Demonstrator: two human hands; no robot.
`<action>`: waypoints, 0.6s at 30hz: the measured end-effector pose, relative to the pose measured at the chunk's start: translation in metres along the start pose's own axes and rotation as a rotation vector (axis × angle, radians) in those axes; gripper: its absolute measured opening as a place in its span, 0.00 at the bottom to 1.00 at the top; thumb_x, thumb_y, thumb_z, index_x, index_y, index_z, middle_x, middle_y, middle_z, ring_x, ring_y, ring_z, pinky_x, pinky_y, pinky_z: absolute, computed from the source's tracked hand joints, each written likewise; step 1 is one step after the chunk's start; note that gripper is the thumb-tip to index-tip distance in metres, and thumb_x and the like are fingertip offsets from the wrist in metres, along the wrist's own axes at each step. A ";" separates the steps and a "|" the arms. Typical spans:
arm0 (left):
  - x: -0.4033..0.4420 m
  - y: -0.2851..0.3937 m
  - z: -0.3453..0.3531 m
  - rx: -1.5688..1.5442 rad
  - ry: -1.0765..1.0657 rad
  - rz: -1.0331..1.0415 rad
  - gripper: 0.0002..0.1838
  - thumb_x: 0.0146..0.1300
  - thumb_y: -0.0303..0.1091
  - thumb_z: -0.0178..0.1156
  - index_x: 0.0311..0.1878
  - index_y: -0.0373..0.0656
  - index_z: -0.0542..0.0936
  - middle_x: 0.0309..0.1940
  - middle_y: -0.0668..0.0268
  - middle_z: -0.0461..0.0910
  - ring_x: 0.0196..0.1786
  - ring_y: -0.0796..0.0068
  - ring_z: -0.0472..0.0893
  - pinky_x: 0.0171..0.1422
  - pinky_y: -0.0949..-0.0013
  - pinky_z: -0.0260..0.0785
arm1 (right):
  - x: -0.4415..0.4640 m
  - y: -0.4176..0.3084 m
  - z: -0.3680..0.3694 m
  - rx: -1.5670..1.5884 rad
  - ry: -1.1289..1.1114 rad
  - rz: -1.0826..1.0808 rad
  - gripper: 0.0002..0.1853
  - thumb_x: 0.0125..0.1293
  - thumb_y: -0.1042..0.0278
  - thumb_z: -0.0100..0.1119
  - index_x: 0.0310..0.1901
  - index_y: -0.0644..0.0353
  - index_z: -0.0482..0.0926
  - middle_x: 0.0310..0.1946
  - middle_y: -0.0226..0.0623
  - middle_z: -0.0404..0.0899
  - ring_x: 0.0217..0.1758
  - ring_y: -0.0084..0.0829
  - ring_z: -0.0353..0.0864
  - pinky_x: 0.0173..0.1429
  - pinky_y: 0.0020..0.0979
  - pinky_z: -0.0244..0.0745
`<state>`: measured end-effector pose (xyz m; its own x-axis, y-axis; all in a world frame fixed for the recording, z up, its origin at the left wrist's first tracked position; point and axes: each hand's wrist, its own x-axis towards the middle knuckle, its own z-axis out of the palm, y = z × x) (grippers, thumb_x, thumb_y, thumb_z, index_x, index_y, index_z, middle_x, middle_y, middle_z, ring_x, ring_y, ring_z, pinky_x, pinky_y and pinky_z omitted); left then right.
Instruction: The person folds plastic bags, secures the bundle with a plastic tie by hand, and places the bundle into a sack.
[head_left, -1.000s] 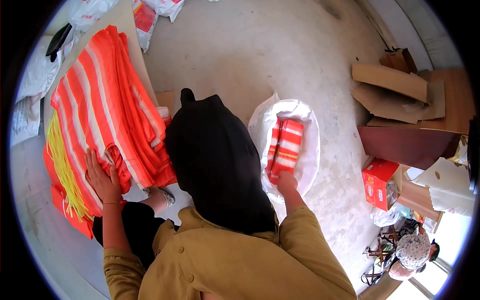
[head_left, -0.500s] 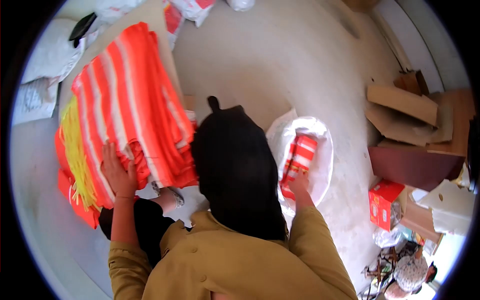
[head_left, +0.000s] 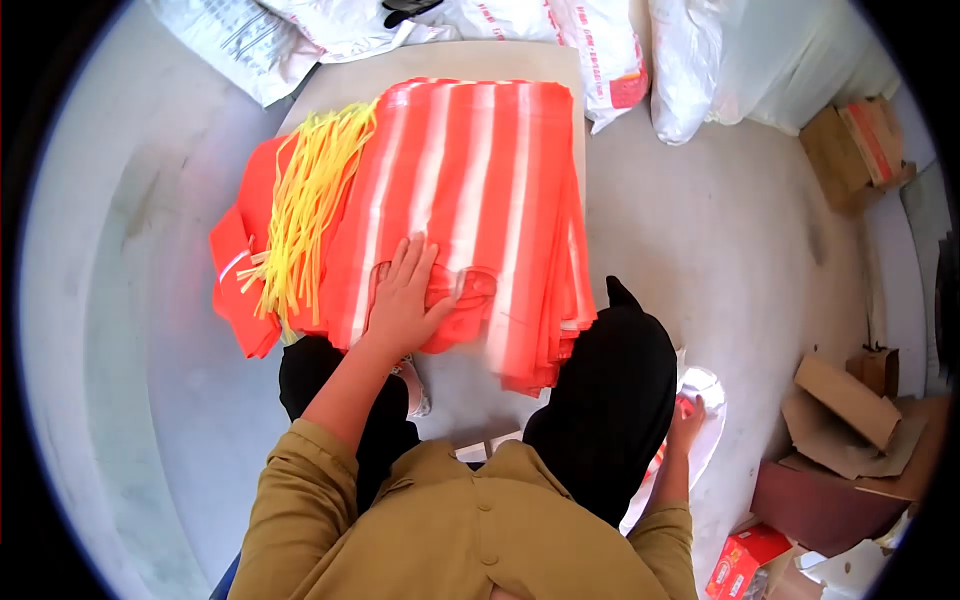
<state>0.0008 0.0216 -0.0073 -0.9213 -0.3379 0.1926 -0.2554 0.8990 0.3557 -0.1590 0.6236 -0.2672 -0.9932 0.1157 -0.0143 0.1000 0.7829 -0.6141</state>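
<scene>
Reading clock from mid-view, 12 at top. Finding the striped stack (head_left: 455, 170) at 12: red-and-white plastic layers, uneven along the 4 o'clock edge, lying on a pale board (head_left: 490, 55).

Resting left hand (head_left: 398, 312) palm down at the stack's 7 o'clock, across part of the notch in the near edge. Seeing fingers extended, thumb out toward 2, flat on the top layer, gripping nothing visible.

Reaching right hand (head_left: 685, 428) out to 4, at the mouth of a white bag (head_left: 716, 412). Seeing fingers partly curled beside red material (head_left: 684, 404) in there; too small to tell whether holding it. Also seeing more red and white lower in the bag, partly hidden by black-clad leg (head_left: 610, 420) and forearm.

Noting yellow strips (head_left: 320, 200) at 10, alongside the stack, over a red bundle (head_left: 235, 245) at 9. Spotting white sacks (head_left: 600, 60) at 1, beyond the board; brown carton (head_left: 845, 155) at 2; opened cardboard (head_left: 840, 415) between 3 and 4; red box (head_left: 742, 560) between 4 and 5.
</scene>
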 end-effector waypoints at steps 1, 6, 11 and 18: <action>0.001 -0.002 -0.001 -0.081 0.001 -0.015 0.42 0.72 0.49 0.63 0.83 0.39 0.63 0.86 0.49 0.59 0.88 0.44 0.55 0.86 0.41 0.50 | 0.019 -0.040 -0.012 0.136 0.007 0.042 0.37 0.71 0.66 0.67 0.79 0.62 0.66 0.76 0.54 0.67 0.72 0.49 0.76 0.73 0.43 0.77; -0.006 0.008 -0.044 -0.601 0.114 -0.187 0.29 0.80 0.36 0.56 0.80 0.38 0.69 0.77 0.45 0.72 0.82 0.46 0.68 0.84 0.54 0.60 | 0.046 -0.258 -0.066 0.418 -0.069 -0.175 0.34 0.75 0.72 0.60 0.81 0.60 0.65 0.78 0.46 0.71 0.76 0.41 0.75 0.77 0.41 0.71; -0.002 -0.034 -0.056 -0.546 0.188 -0.132 0.25 0.80 0.35 0.56 0.76 0.41 0.75 0.76 0.51 0.75 0.81 0.46 0.69 0.84 0.49 0.61 | 0.011 -0.423 -0.070 0.293 -0.305 -0.660 0.33 0.74 0.74 0.60 0.80 0.62 0.67 0.77 0.47 0.73 0.81 0.46 0.70 0.84 0.46 0.61; 0.035 -0.057 -0.075 0.062 -0.037 -0.073 0.30 0.78 0.41 0.58 0.81 0.54 0.71 0.86 0.57 0.60 0.87 0.42 0.55 0.87 0.36 0.49 | -0.044 -0.574 0.008 -0.231 -0.516 -1.293 0.34 0.75 0.61 0.62 0.80 0.54 0.69 0.86 0.44 0.57 0.89 0.54 0.51 0.88 0.56 0.49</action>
<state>0.0054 -0.0624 0.0482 -0.9096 -0.3934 0.1340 -0.3386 0.8884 0.3099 -0.1729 0.1647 0.0796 -0.2947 -0.9455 0.1381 -0.9285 0.2492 -0.2752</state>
